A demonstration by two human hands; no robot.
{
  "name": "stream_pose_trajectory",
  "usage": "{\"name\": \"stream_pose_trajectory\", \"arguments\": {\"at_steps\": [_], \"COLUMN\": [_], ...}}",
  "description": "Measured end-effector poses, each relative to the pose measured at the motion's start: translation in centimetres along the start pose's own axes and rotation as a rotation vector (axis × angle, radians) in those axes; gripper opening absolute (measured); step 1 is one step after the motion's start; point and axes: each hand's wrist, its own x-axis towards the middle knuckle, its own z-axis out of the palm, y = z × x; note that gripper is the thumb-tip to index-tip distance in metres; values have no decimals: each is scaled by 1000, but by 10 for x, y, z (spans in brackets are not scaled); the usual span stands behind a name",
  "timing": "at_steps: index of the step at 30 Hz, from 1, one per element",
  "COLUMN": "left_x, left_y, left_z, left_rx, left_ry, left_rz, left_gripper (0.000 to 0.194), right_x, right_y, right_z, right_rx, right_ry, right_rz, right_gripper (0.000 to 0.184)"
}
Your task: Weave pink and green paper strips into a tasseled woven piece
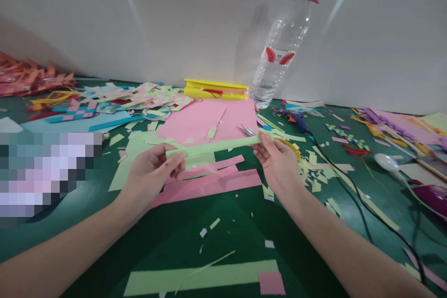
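A narrow light-green paper strip (220, 147) is stretched level between my hands. My left hand (150, 170) pinches its left end between thumb and fingers. At the other end, my right hand (275, 160) pinches it the same way. Scissor blades (247, 129) poke out to the left of my right hand, and a yellow scissor handle (291, 148) shows on its right side; whether the hand grips the scissors or they lie behind it, I cannot tell. Pink paper strips (213, 185) lie under the held strip. Nearer me is a wider green strip (202, 277) with a small pink piece (271, 283) on its right end.
Behind lie a pink sheet (209, 118) and a yellow folded piece (216, 89). A water bottle (279, 51) leans against the wall. On the right are a blue glue gun (295, 118) with a black cord (342, 172) and paper scraps. Woven paper pieces (150, 95) pile up back left.
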Motion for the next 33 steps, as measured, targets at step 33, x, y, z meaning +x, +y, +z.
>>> {"name": "stream_pose_trajectory", "arguments": {"at_steps": [33], "left_x": [-23], "left_y": [0], "left_z": [8], "left_rx": [52], "left_ry": [-525], "left_rz": [-40], "left_gripper": [18], "right_x": [-51], "right_y": [7], "right_z": [14], "right_rx": [-269], "right_ry": [-585], "right_rz": [63], "right_gripper": [13]}}
